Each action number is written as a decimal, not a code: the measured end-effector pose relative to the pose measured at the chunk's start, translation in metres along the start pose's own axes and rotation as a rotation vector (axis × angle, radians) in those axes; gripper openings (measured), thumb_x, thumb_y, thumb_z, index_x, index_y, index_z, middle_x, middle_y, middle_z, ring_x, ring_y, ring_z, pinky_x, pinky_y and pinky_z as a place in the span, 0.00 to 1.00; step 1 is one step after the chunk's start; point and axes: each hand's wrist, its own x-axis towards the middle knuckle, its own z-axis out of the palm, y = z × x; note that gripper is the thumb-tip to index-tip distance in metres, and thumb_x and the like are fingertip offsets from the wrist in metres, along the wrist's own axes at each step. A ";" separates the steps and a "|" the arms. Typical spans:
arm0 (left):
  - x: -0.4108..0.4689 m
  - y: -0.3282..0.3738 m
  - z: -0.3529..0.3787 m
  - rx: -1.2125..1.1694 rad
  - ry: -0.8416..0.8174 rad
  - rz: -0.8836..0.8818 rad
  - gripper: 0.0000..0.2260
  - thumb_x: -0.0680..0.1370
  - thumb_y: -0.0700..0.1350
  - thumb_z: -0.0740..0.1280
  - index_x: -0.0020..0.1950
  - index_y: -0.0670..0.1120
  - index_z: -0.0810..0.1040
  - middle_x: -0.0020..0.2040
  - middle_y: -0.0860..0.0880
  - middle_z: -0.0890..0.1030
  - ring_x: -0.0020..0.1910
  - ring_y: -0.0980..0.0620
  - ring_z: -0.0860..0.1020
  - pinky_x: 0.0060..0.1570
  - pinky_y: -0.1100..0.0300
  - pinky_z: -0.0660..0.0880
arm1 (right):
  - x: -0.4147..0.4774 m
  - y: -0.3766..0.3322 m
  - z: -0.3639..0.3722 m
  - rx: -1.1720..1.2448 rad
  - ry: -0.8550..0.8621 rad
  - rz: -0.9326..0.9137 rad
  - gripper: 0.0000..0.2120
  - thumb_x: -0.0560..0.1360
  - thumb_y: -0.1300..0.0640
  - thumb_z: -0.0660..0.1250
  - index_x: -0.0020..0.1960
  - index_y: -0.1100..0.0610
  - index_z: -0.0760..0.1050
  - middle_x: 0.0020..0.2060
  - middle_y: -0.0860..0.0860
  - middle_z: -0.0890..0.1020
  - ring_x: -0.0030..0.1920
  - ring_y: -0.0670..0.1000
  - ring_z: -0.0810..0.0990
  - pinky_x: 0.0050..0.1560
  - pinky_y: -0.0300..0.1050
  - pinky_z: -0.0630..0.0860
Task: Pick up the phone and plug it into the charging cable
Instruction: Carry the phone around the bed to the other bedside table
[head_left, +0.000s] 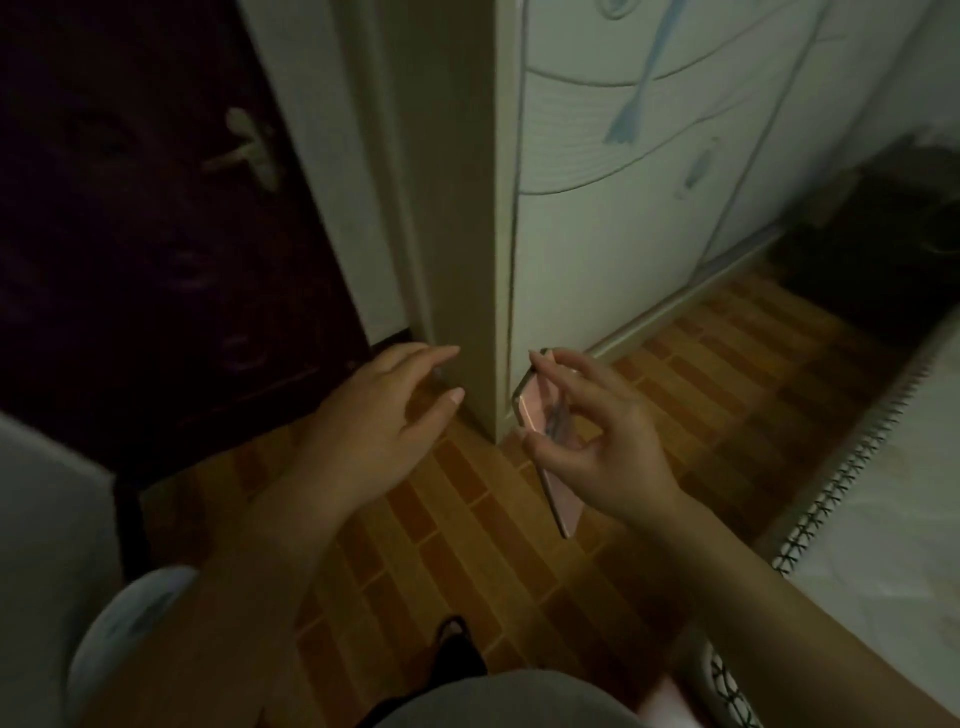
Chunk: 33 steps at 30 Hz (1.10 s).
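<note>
Grey clothing at the bottom of the view gives way to two bare forearms reaching out over a brick-patterned floor. Taking the pale cabinet corner as the landmark, the right hand hangs just to its right, low near the floor, clamped on a pink phone. Only the fingertips pinch the phone, edge-on and tilted, with its lower end pointing back toward the person. The left hand hovers on the other side of the corner, fingers spread and holding nothing, near the corner post. Farther left of the corner stands a dark door with a metal handle.

No charging cable shows anywhere, so the pickup looks done and the plugging not yet begun. That light fingertip pinch is the weak point: a knock against the cabinet corner could likely send the phone to the hard floor. Dim light may also make finding the plug and port harder.
</note>
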 end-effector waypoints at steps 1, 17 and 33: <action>0.027 -0.003 0.003 0.011 -0.032 0.040 0.19 0.76 0.59 0.57 0.68 0.60 0.66 0.68 0.55 0.69 0.61 0.55 0.70 0.54 0.57 0.70 | 0.013 0.009 -0.004 -0.008 0.032 0.032 0.28 0.69 0.42 0.66 0.68 0.44 0.66 0.67 0.48 0.69 0.65 0.49 0.69 0.55 0.52 0.78; 0.382 0.131 0.171 -0.068 -0.409 0.654 0.20 0.77 0.59 0.57 0.68 0.58 0.65 0.67 0.54 0.72 0.62 0.54 0.71 0.59 0.53 0.72 | 0.121 0.197 -0.180 -0.313 0.553 0.383 0.29 0.70 0.47 0.70 0.68 0.44 0.65 0.66 0.47 0.70 0.66 0.46 0.69 0.58 0.50 0.76; 0.684 0.292 0.340 -0.140 -0.474 0.767 0.22 0.76 0.62 0.54 0.69 0.58 0.65 0.67 0.52 0.72 0.63 0.53 0.71 0.58 0.53 0.71 | 0.274 0.426 -0.409 -0.408 0.665 0.470 0.30 0.69 0.51 0.72 0.68 0.47 0.66 0.65 0.45 0.69 0.65 0.43 0.69 0.58 0.37 0.74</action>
